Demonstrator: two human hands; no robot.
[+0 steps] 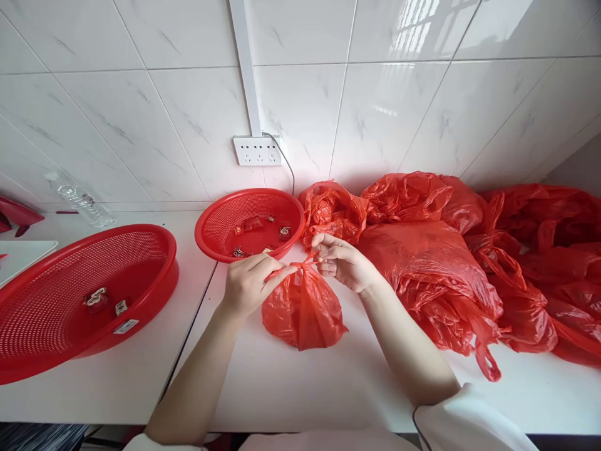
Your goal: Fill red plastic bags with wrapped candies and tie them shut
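step in hand: the handle strips (300,263) of a small red bag (303,313) are being drawn into a knot, as judged from the crossed strips between the hands.
left hand (246,285): curled closed, one strip pinched between thumb and fingers, just left of the knot.
right hand (345,263): fingertips are pressed together on the other strip, just right of the knot.
bag position: it is rested on the white counter (328,388), filled and bulging, between the two forearms and below the hands.
next move, as a judgement: an even outward pull on both strips is called for, with the bag kept on the counter so the thin plastic is not torn.
nearby: wrapped sweets (253,223) are seen in the small red basket (220,219) behind the hands; a heap of red bags (432,269) is piled to the right; a larger red basket (94,233) is set well to the left.
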